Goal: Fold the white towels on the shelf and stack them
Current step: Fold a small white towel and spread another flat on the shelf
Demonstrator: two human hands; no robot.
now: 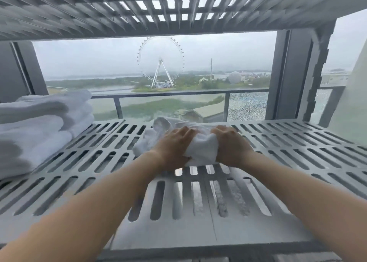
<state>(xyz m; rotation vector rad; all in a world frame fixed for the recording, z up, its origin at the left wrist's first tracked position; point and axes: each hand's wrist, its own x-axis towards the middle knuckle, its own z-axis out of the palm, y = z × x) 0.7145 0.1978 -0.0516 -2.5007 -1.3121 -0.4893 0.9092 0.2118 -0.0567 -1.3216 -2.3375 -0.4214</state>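
Shelf (282, 142): crumpled towel (201, 149), diag. back-left/front-right

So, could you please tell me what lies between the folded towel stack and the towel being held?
Only bare slotted shelf separates the stack from the held towel, as the head view shows.

A: What furniture is here?
B: A grey slotted shelf (278, 142), a grid-pattern tier (99, 13) overhead, and a grey upright (294, 73) at the far right.
A: And beyond it?
B: A balcony railing (178, 96) with glass panels; the right panel (248, 105) looks crazed. Farther off stand a Ferris wheel (160, 61), a slim mast (211, 69) and a pale dome (235, 77), among green land and water.
A: The light?
B: Flat daylight from an overcast sky (89, 57).
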